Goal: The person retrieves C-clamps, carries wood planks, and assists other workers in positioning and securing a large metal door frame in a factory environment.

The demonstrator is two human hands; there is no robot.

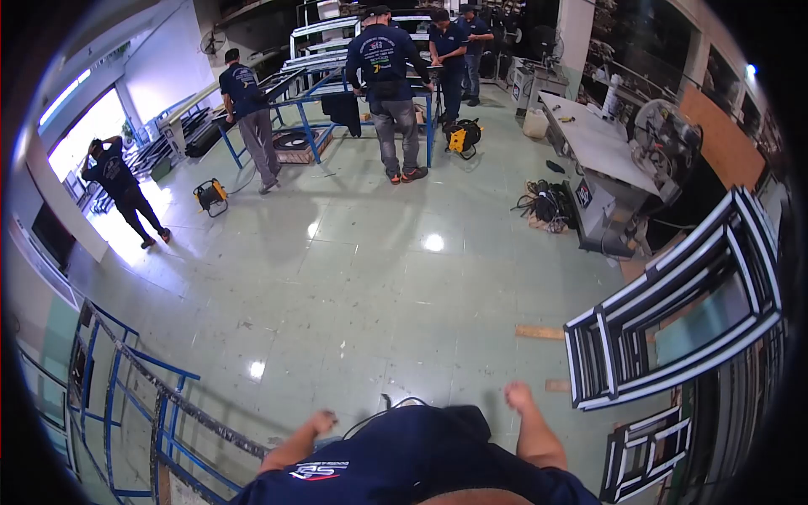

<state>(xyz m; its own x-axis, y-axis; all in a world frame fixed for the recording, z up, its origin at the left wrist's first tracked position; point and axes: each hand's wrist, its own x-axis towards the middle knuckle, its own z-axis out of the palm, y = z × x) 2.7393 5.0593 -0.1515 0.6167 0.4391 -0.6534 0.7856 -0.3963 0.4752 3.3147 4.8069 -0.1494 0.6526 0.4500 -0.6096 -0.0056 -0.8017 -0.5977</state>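
My left hand hangs in front of my body at the lower middle, its fingers curled. A small dark patch shows at its fingertips, too small to name. My right hand is raised a little to the right, with the fingers folded in and no object visible in it. Between the hands is the front of my dark blue shirt. A thin dark cable or strap shows just beyond the shirt. Neither hand touches a frame or a table.
Blue metal racks stand at left. Black-and-white window frames lean at right, near wooden strips. A grey-topped workbench stands beyond them. Several people in dark shirts, one person included, stand around a blue-legged table. A yellow reel sits nearby.
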